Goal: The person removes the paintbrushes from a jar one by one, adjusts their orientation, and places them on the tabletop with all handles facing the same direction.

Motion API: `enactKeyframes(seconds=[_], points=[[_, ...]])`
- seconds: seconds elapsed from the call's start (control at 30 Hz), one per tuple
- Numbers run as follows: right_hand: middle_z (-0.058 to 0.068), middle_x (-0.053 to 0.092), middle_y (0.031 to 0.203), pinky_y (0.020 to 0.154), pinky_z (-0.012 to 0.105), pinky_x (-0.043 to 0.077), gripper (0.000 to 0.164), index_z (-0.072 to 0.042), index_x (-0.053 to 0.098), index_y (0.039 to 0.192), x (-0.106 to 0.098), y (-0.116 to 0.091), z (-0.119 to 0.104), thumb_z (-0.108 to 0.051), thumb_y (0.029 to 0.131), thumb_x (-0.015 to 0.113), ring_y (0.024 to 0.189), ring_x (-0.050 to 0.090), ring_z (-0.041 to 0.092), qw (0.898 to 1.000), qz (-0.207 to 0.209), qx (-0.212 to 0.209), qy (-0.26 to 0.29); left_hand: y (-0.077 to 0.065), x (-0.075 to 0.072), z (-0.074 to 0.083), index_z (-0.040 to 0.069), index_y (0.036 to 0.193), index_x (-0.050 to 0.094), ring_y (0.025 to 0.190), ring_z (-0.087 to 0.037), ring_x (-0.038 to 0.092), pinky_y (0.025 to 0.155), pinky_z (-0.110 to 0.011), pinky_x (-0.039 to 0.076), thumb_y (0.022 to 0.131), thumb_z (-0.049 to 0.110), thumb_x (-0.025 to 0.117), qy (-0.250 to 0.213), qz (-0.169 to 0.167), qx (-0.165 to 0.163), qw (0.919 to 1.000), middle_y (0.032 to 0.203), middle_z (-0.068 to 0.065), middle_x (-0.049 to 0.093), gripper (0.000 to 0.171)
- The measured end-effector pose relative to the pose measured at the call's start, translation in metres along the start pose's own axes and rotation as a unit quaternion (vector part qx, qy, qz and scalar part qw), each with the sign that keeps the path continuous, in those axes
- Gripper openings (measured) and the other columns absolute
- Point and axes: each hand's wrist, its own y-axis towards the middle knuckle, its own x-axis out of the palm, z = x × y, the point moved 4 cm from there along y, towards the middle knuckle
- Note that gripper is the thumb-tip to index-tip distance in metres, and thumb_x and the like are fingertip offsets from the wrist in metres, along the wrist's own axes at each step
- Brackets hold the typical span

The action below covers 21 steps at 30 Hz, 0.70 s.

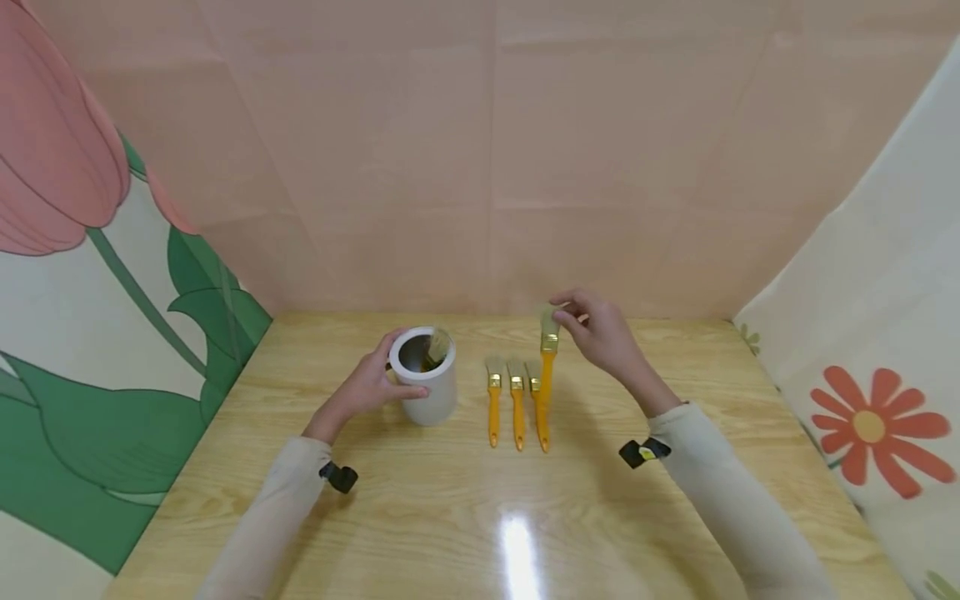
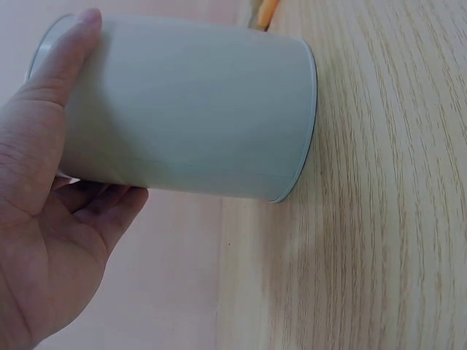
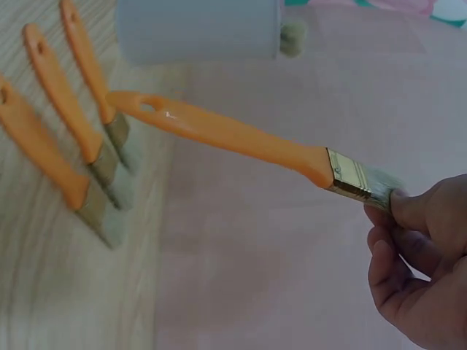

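Observation:
My left hand (image 1: 369,383) grips a white cylindrical can (image 1: 433,407) round its upper part, thumb on the near side. The can stands upright on the table, and a paintbrush (image 1: 438,343) pokes out of it, bristles up. With thumb and fingertips, my right hand (image 1: 600,337) pinches another paintbrush (image 3: 233,135) by its pale bristles. Its orange handle hangs downward, raised over the table. Below and to the left lie three more orange-handled paintbrushes (image 1: 494,408) in a row, bristles toward the back; the held brush partly hides the rightmost one in the head view.
The wood-grain table (image 1: 420,517) ends at a pink cloth backdrop (image 1: 390,167) behind. Flower-printed hangings stand at the left (image 1: 90,358) and the right (image 1: 885,333). Each sleeve cuff carries a small black device (image 1: 643,452).

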Motion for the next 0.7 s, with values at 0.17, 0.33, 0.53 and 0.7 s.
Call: enactKeyframes(seconds=[0.17,0.33,0.53,0.7], points=[[0.017,0.074,0.105,0.078,0.05,0.059,0.024,-0.002,0.068,0.124,0.003,-0.007,0.025,-0.015,0.104,0.061,0.091,0.071,0.031,1.0,-0.013,0.024,-0.008,0.0,0.001,-0.001,0.016,0.16,0.025,0.138,-0.032,0.049,0.112,-0.058,0.04,0.072,0.046,0.093,0.005,0.001,-0.006,1.0,0.149,-0.005,0.051,0.115],[0.019,0.073,0.107,0.077,0.052,0.059,0.024,-0.001,0.068,0.123,0.007,-0.012,0.044,-0.014,0.104,0.061,0.093,0.071,0.034,0.999,-0.02,0.036,-0.011,0.0,0.003,0.001,0.017,0.16,0.025,0.138,-0.033,0.049,0.113,-0.058,0.039,0.072,0.046,0.093,0.006,0.002,-0.007,1.0,0.15,-0.006,0.051,0.114],[0.019,0.074,0.106,0.075,0.051,0.059,0.024,-0.002,0.069,0.122,0.015,-0.018,0.067,-0.015,0.105,0.06,0.093,0.072,0.034,0.997,-0.037,0.065,-0.015,0.002,0.003,0.001,0.016,0.16,0.024,0.138,-0.032,0.049,0.113,-0.057,0.039,0.072,0.046,0.093,0.007,0.001,-0.004,1.0,0.15,-0.005,0.051,0.115],[0.017,0.074,0.104,0.069,0.042,0.056,0.026,-0.004,0.069,0.124,0.028,-0.023,0.089,-0.02,0.106,0.058,0.088,0.07,0.032,0.993,-0.06,0.096,-0.017,0.002,0.003,0.002,0.017,0.16,0.024,0.138,-0.032,0.049,0.112,-0.058,0.039,0.073,0.047,0.092,0.009,-0.002,-0.002,1.0,0.15,-0.004,0.05,0.115]])
